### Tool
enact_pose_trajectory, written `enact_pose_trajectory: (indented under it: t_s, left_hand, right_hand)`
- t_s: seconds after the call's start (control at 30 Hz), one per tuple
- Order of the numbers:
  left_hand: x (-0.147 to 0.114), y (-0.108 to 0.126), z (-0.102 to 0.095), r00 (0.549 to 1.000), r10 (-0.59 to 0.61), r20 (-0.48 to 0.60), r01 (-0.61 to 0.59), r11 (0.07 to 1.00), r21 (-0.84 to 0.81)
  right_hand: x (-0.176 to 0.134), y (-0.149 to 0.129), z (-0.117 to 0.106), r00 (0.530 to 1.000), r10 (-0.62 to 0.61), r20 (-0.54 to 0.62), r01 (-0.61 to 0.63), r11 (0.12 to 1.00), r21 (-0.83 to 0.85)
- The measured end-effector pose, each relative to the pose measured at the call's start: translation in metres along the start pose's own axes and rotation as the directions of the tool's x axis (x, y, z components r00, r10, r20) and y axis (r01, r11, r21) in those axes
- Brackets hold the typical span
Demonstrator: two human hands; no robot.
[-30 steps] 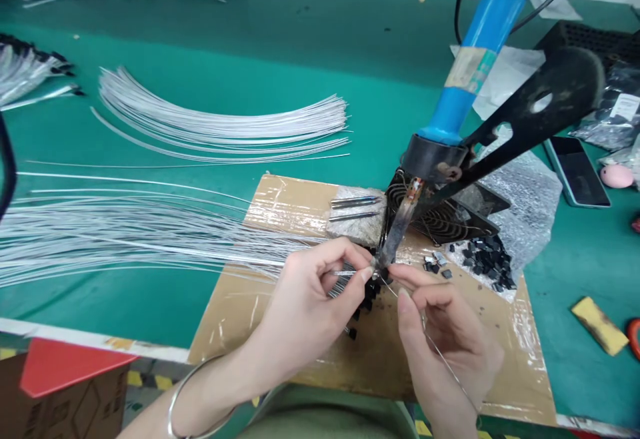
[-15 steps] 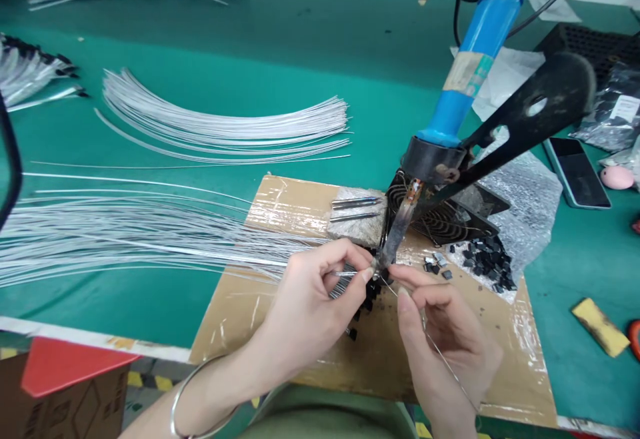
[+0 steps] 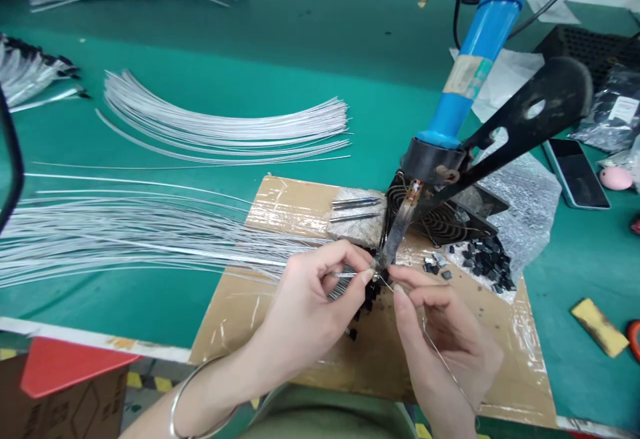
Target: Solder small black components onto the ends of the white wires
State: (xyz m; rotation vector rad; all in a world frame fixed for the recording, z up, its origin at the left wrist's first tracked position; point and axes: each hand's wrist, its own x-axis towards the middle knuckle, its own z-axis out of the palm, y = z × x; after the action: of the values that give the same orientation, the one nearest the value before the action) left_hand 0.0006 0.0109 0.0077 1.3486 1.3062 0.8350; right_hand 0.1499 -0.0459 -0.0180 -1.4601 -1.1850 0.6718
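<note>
A blue-handled soldering iron [image 3: 457,102] is clamped in a black bracket, its tip pointing down between my hands. Just left of the tip, my left hand [image 3: 325,292] pinches the end of a thin white wire, thumb and forefinger together. My right hand [image 3: 440,332] grips a length of thin solder wire [image 3: 443,359] that trails down across the palm. The solder's front end reaches the iron's tip, where the small joint is mostly hidden by fingers. Beneath the hands lie wires [image 3: 200,236] with small black connectors [image 3: 367,299] at their ends.
Loose black connectors [image 3: 487,262] sit on a plastic bag right of the iron, by a black fan [image 3: 440,219]. Brown cardboard [image 3: 270,366] covers the work spot. A second white wire bundle [image 3: 225,122], a phone [image 3: 577,172] and a yellow sponge [image 3: 600,327] lie around it.
My right thumb has shifted slightly up and left along the solder wire. The left hand and the iron look still.
</note>
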Motion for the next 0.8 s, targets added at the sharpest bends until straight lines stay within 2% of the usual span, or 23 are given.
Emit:
enact_pose_trajectory:
  t_s: [0.2,0.4,0.63,0.8]
  left_hand:
    - [0.0010,0.0012,0.0002,1.000,0.002,-0.002,-0.002,1.000,-0.007]
    - [0.0022,-0.0013,0.0013,1.000,-0.003,-0.014,0.003,1.000,0.008]
    - [-0.0002,0.0025,0.0016,1.000,0.000,-0.006,0.000,1.000,0.019]
    - [-0.0003,0.0021,0.0013,1.000,0.002,-0.009,-0.001,1.000,0.025]
  right_hand:
    - [0.0003,0.0021,-0.0015,0.998,-0.061,0.025,0.061,0.998,0.011]
    - [-0.0015,0.0019,-0.0002,0.997,-0.073,0.029,0.074,0.997,-0.035]
    - [-0.0056,0.0092,-0.0004,0.978,-0.208,0.025,0.210,0.971,-0.113]
    - [-0.0032,0.0063,-0.0008,0.958,-0.283,0.037,0.284,0.929,-0.239]
